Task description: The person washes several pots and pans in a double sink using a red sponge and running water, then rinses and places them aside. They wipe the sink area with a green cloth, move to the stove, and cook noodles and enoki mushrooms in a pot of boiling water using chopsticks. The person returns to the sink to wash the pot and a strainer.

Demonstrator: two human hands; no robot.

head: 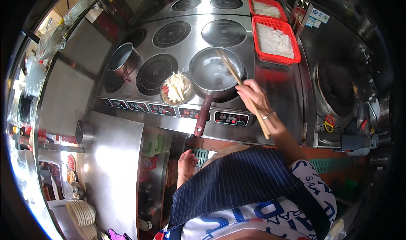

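A pair of long wooden chopsticks is held in my right hand, their tips over the near part of the cooktop, inside a saucepan of cloudy liquid. The saucepan's dark red handle points towards me. Left of it, a bowl holds enoki mushrooms and some red pieces at its left side. My left hand hangs in front of the cooktop's edge, near my apron, with its fingers loosely curled and nothing seen in it.
Another saucepan stands at the left of the steel cooktop. Red baskets with white noodles line its right side. A wok station lies further right, with scissors at its edge. Plates are stacked at lower left.
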